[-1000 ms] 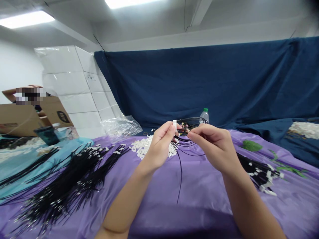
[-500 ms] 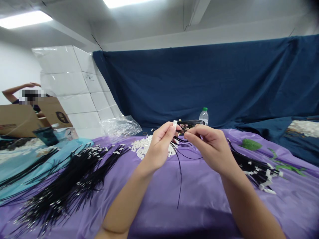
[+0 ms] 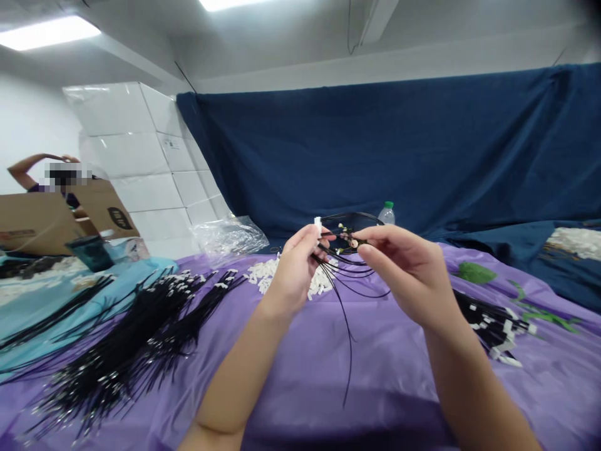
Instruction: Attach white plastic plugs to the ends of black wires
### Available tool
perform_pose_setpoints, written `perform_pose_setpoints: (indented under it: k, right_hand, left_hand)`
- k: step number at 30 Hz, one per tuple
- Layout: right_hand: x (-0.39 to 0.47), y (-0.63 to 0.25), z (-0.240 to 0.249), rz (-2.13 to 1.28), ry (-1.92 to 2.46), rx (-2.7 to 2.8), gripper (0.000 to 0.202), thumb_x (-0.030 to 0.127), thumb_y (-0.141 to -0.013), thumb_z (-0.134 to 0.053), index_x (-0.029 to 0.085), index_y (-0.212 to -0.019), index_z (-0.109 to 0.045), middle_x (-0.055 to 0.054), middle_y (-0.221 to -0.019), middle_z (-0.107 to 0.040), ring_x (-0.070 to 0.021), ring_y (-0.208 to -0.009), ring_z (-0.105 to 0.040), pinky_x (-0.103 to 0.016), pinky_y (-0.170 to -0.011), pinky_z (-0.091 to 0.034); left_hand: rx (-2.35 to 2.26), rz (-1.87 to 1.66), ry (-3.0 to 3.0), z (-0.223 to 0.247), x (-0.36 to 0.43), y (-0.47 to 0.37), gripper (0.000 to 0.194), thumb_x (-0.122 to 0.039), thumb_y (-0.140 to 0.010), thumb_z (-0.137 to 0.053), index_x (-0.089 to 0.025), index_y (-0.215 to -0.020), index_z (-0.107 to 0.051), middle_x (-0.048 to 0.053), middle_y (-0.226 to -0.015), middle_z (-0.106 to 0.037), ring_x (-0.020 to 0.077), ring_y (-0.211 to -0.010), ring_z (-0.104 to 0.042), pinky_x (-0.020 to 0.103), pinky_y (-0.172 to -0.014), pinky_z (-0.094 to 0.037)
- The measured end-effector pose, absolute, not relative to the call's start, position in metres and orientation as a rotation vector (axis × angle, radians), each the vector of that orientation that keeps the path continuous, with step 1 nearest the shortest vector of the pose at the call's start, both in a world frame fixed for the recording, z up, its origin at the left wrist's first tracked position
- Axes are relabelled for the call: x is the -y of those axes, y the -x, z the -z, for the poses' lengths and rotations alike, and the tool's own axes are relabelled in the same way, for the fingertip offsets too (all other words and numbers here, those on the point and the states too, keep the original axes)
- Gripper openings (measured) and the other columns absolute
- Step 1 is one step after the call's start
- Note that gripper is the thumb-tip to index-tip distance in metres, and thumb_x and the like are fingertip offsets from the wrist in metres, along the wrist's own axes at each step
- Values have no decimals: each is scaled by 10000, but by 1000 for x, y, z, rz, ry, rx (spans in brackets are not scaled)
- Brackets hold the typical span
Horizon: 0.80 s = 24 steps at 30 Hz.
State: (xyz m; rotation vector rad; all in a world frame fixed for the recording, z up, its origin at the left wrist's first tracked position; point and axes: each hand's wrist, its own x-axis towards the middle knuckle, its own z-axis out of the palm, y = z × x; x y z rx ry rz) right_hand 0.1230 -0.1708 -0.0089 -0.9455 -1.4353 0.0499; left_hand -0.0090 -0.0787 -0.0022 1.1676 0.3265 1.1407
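My left hand (image 3: 292, 269) is closed around several thin black wires, with a small white plastic connector (image 3: 318, 224) standing up past its thumb and forefinger. Across from it, my right hand (image 3: 413, 269) pinches the looped black wires (image 3: 357, 215) between thumb and fingertips. Exactly which strands lie in that pinch is hard to make out. Loose wire ends hang down below the hands over the purple cloth (image 3: 357, 369). Just behind my left hand lies a heap of small white connectors (image 3: 260, 272), partly hidden by it.
Left on the table spreads a large bundle of black wires (image 3: 126, 338); at right lies another bundle with white ends (image 3: 488, 319). A green-capped bottle (image 3: 387, 214), plastic bag (image 3: 230, 238) and dark cup (image 3: 92, 252) stand behind. A person sits beyond a cardboard box (image 3: 35, 222).
My left hand has shifted slightly left with the connector, and my right hand slightly right, so they are farther apart. The wire loop between them has spread, and the hanging ends have swung right.
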Motion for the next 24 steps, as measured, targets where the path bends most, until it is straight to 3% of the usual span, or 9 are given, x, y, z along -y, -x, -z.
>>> perform_pose_setpoints:
  k: [3,8,11,14,17,21,24]
  right_hand:
    - [181,-126,6,-44,888,1366,114,229,-882,-613,203,-980,-664,-13,-769,-602,-127,-687,-565,-260,-606,-451]
    - [191,-138,0,62,955,1547,94,174,-874,-614,202,-787,-636,3,-689,-593,-110,-619,-541,-249,-576,-444]
    - [186,-141,1,59,969,1927,50,171,-842,-659,211,-867,-676,0,-771,-638,-112,-677,-582,-240,-627,-480]
    - [177,-133,7,5,985,2180,207,110,-856,-616,218,-1020,-681,-19,-936,-655,-128,-817,-615,-252,-742,-499]
    - [169,-120,14,56,1058,2265,231,53,-881,-540,202,-964,-696,-20,-942,-638,-114,-782,-604,-250,-728,-484]
    - [162,-115,17,135,1064,2284,203,120,-916,-532,184,-840,-710,-21,-873,-621,-102,-693,-568,-252,-671,-471]
    - [163,-126,10,20,891,2256,159,141,-900,-577,196,-891,-726,-32,-874,-637,-114,-746,-602,-245,-689,-491]
  left_hand:
    - [-366,-1087,-956,-4,73,12,193,-287,-896,-563,-117,-826,-621,7,-709,-548,62,-542,-438,221,-578,-401]
    - [-310,-950,-757,-10,65,22,229,-280,-938,-491,-117,-807,-586,-21,-632,-458,67,-508,-435,225,-548,-385]
    - [-296,-896,-700,-11,60,26,235,-272,-943,-472,-125,-794,-578,-25,-608,-444,85,-514,-456,236,-534,-380]
    - [-269,-863,-690,-10,57,27,224,-257,-942,-470,-135,-786,-573,-25,-603,-456,98,-521,-470,255,-533,-380]
    - [-242,-823,-681,-9,56,28,222,-240,-947,-455,-136,-792,-576,-28,-594,-463,103,-525,-478,267,-537,-381]
    - [-219,-791,-659,-8,55,28,215,-232,-944,-458,-133,-801,-583,-31,-574,-455,106,-529,-486,271,-544,-384]
    - [-226,-814,-659,-8,54,29,198,-228,-935,-475,-134,-799,-583,-27,-588,-468,102,-521,-478,271,-543,-388]
